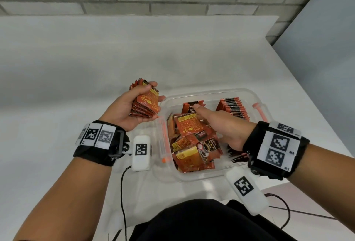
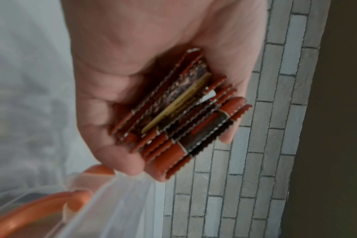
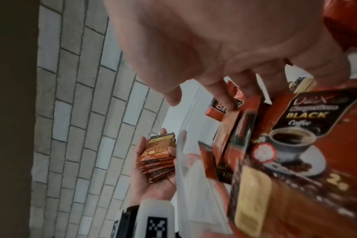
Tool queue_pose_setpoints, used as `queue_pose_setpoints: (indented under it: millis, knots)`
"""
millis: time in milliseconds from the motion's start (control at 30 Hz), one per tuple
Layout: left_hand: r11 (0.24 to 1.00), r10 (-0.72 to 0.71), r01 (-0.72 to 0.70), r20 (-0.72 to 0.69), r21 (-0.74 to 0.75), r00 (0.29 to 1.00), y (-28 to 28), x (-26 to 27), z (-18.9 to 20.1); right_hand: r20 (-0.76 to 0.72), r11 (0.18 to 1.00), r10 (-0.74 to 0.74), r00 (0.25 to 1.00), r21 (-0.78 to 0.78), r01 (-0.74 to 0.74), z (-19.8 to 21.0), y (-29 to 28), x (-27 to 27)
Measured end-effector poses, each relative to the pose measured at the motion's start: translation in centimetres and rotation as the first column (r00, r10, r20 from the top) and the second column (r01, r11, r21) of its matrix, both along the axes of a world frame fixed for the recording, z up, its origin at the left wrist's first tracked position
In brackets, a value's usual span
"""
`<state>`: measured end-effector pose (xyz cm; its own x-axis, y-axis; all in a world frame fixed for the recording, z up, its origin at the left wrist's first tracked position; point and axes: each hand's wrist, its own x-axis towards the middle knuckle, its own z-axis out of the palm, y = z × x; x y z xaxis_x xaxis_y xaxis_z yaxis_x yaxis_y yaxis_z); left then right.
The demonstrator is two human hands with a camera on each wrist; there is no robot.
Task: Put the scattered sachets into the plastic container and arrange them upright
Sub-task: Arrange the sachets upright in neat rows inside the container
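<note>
Red-orange sachet stack [image 1: 145,100] gripped in left hand [image 1: 124,109], just left of plastic container [image 1: 247,94]. Right hand [image 1: 221,125] inside container, fingers on loose sachets [image 1: 189,144]; grip unclear.

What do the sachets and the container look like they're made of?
Sachets: probably printed foil or plastic laminate; glossy print, thin zigzag-cut sealed edges showing silver. Container: clear, fairly rigid plastic; contents show through its walls, with orange latches, likely plastic too.
</note>
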<state>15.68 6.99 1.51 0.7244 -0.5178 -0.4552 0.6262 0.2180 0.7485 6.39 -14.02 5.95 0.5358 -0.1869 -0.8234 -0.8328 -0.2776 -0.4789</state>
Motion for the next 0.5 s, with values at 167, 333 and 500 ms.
queue_pose_setpoints:
  millis: [167, 333, 500]
  knots:
    - [1.000, -0.009, 0.009, 0.004, -0.017, 1.000, 0.1, 0.1, -0.3, 0.056, 1.000, 0.004, 0.998, -0.018, -0.003, -0.2, 0.3, -0.1]
    - [1.000, -0.011, 0.011, 0.002, -0.019, 1.000, 0.1, 0.1, -0.3, 0.007, 0.999, 0.042, 0.999, -0.034, -0.042, -1.0, 1.2, -0.4]
    - [1.000, -0.007, 0.007, 0.003, -0.016, 1.000, 0.2, 0.1, -0.4, 0.012, 0.999, 0.022, 1.000, 0.041, -0.022, -1.0, 1.0, -0.8]
